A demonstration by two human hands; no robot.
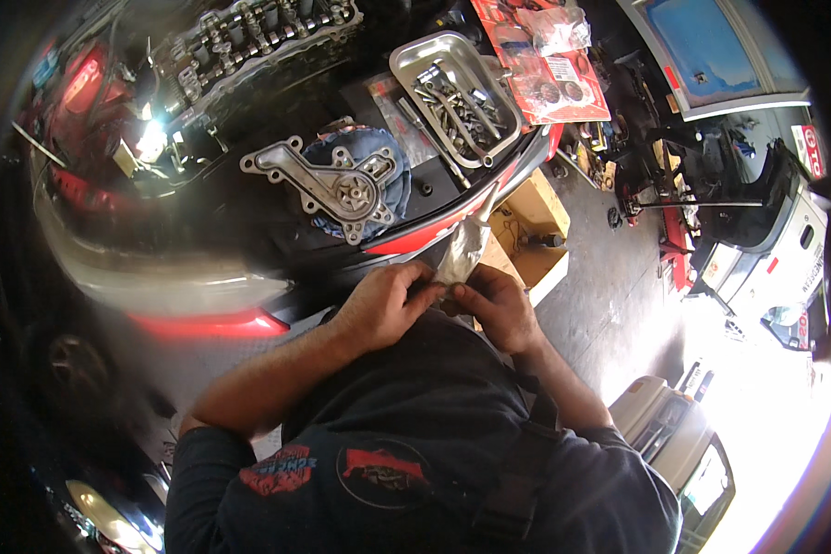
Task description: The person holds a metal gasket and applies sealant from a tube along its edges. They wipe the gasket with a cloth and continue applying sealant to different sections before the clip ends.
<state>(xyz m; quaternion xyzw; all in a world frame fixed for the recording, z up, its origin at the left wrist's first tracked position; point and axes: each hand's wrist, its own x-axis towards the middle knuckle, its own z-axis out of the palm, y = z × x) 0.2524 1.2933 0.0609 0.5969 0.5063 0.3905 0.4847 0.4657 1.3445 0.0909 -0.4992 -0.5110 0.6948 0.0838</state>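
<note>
1. The tube (pixel 464 254), pale and crumpled, is held in front of the chest, just off the car's (pixel 240 217) edge; its nozzle points away from the body, which leaves the tip unobstructed.
2. The left hand (pixel 390 303) pinches the tube's lower end between thumb and fingers.
3. The right hand (pixel 501 307) pinches the same end from the other side, thumb close to the left one; gripping there probably lets both press on the tail together. Exact fingertip contact is partly hidden.
4. Beyond them, the metal casting (pixel 342 191) rests on a bunched blue cloth (pixel 400 187), which likely cushions and steadies it.
5. The tray (pixel 448 54) sits to its right, its walls keeping the loose bolts (pixel 448 115) from rolling off.
6. A lit lamp (pixel 152 140) shines at the left, near the exposed engine (pixel 249 46).
</note>
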